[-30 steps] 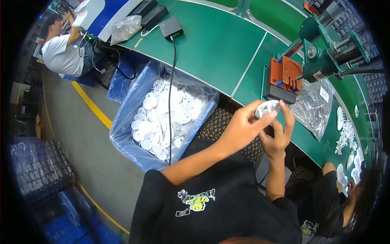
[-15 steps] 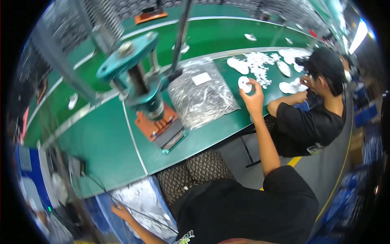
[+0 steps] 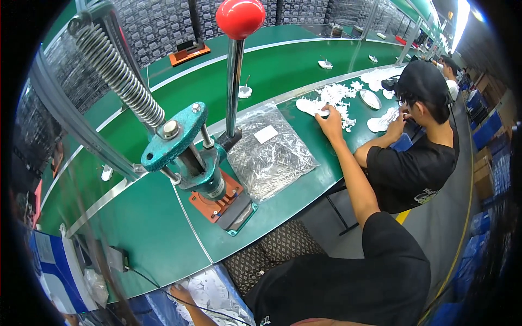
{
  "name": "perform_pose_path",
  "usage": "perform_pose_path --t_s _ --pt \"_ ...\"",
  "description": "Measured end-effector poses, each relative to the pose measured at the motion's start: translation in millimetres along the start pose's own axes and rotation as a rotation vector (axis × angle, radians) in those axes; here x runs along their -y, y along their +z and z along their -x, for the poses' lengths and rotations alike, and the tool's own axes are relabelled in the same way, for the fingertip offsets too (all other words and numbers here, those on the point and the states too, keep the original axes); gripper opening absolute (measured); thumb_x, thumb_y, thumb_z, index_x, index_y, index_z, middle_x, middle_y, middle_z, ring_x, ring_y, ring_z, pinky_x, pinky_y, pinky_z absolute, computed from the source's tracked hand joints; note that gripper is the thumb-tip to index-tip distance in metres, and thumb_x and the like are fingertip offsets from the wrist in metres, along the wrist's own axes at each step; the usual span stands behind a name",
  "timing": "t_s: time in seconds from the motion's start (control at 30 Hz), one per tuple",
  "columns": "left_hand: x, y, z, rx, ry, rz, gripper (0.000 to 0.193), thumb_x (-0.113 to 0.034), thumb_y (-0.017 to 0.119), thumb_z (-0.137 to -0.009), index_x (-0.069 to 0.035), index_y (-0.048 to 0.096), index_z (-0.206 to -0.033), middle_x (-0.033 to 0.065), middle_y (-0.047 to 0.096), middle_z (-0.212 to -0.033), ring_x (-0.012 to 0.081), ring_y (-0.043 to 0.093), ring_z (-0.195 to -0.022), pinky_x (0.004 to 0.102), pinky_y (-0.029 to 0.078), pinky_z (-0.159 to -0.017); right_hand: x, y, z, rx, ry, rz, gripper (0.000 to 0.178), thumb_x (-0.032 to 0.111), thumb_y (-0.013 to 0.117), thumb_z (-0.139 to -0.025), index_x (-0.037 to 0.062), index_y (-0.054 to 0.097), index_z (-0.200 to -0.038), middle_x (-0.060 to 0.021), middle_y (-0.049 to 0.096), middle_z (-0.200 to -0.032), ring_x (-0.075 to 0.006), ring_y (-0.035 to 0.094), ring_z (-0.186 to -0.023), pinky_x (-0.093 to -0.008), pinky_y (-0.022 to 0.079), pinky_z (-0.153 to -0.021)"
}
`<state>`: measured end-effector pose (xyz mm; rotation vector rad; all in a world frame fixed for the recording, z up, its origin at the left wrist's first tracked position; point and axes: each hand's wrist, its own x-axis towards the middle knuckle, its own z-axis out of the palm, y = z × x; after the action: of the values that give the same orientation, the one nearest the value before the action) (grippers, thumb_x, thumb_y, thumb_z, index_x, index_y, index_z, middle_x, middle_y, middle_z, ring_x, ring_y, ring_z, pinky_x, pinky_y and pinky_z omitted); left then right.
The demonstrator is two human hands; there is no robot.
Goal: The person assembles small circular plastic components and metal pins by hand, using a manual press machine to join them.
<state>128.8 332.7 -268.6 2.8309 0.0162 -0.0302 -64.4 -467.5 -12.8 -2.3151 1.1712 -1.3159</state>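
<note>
– What is gripped by the right hand (image 3: 331, 125)?
– A round white plastic disc (image 3: 324, 113), fingers narrowed round it, at the row (image 3: 308, 105) on the green tabletop (image 3: 325, 155)
– The left hand (image 3: 182, 295)?
– Placed by white discs (image 3: 207, 287) in the blue-lined bin (image 3: 231, 285); finger spread cannot be told

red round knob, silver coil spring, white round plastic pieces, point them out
Red round knob (image 3: 240, 18): head view, middle of the ball.
Silver coil spring (image 3: 120, 76): head view, middle coils.
White round plastic pieces (image 3: 209, 287): head view, heap's middle.

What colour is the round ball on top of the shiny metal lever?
The ball is bright red, showing best in the head view.
</note>
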Motion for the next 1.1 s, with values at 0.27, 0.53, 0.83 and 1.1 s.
perform_pose_path --t_s 0.27,0.53,0.83,1.1 --pt "46.3 8.6 -6.7 0.132 0.014 0.514 0.048 -0.015 0.067 -0.085 0.009 0.054 -0.124 0.0246 0.061 -0.115 0.0388 0.059 -0.11 0.0419 0.046 -0.097 -13.3 9.1 4.2 0.112 -0.109 0.005 0.027 0.017 0.073 -0.079 0.0022 0.061 -0.099 -0.0208 0.063 -0.107 -0.039 0.056 -0.108 -0.0444 0.043 -0.094" --pt "1.6 -13.1 -4.7 -0.066 0.044 0.063 0.033 -0.015 0.07 -0.082 0.006 0.062 -0.106 0.0275 0.065 -0.106 0.0423 0.062 -0.1 0.0453 0.049 -0.085 104.1 -48.8 67.5 -0.027 -0.199 -0.365 0.014 0.008 0.069 -0.082 0.0006 0.065 -0.093 -0.0155 0.066 -0.093 -0.0312 0.064 -0.09 -0.0377 0.05 -0.082" --pt "17.7 -71.5 38.1 -0.226 0.134 0.027 0.03 -0.021 0.061 -0.091 0.008 0.061 -0.088 0.0248 0.062 -0.082 0.0413 0.06 -0.077 0.0484 0.046 -0.072 167.0 -46.9 146.9 0.57 -0.595 -0.288 0.012 0.014 0.07 -0.082 0.0037 0.067 -0.088 -0.0066 0.062 -0.089 -0.025 0.058 -0.089 -0.0355 0.046 -0.082" --pt "14.9 -116.0 101.5 -0.202 -0.117 0.153 0.041 -0.032 0.06 -0.096 0.005 0.06 -0.078 0.0194 0.057 -0.065 0.0304 0.04 -0.055 0.0445 0.038 -0.056 164.4 -39.1 147.6 0.567 -0.516 -0.311 0.011 0.011 0.068 -0.081 0.0038 0.061 -0.087 -0.009 0.058 -0.09 -0.0295 0.055 -0.091 -0.0394 0.044 -0.082"
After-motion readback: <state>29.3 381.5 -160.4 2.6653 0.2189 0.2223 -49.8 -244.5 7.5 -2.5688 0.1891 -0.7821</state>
